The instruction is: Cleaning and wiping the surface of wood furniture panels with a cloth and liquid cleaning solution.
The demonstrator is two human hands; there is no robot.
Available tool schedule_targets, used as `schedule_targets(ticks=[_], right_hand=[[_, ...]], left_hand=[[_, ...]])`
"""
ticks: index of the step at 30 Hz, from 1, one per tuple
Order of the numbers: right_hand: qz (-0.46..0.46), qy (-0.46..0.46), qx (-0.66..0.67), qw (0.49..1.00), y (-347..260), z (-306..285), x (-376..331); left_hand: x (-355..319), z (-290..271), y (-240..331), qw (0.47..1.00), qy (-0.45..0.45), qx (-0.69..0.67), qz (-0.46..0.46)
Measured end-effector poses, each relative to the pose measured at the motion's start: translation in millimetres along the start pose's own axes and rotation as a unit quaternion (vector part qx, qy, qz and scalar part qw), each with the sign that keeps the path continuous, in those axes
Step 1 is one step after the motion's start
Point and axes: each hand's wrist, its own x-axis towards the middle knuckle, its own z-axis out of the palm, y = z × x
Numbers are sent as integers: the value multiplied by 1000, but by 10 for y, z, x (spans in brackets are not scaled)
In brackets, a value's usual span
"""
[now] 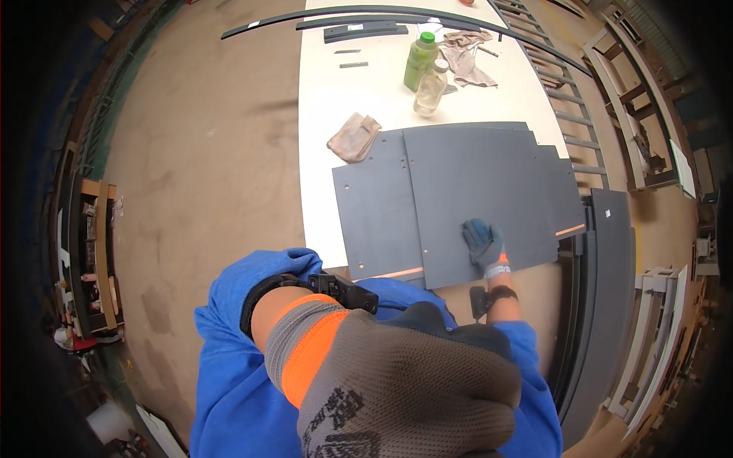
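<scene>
Grey knitted fingers of the left hand (405, 382) were curled in close to the camera, with an orange band at the wrist; I could not tell if they held anything. The right hand (484, 243), in a blue-grey glove, lay flat with its fingers spread on the top dark grey panel (477, 195), gripping nothing. That panel sat on a stack of flat panels (374, 210) at the near end of the white table (321, 99). It looked stiff, smooth and maybe a bit heavy, so I think the edges would be the best place to hold it. Past the stack stood a bottle of green drink (421, 59) with a green cap, and just beside it a clear bottle (431, 88) of pale liquid. A crumpled glove (353, 136) lay near the panels.
</scene>
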Motion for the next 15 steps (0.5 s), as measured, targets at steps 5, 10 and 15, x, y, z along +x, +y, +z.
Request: schedule_targets(ticks=[5, 10, 15], right_hand=[[2, 10, 4, 1000, 13, 41, 11], [-6, 10, -2, 1000, 10, 37, 18], [-13, 20, -7, 1000, 32, 52, 0]], left_hand=[[-110, 67, -214, 982, 17, 44, 181], [-99, 171, -75, 985, 87, 43, 141], [-65, 57, 58, 999, 5, -9, 37]])
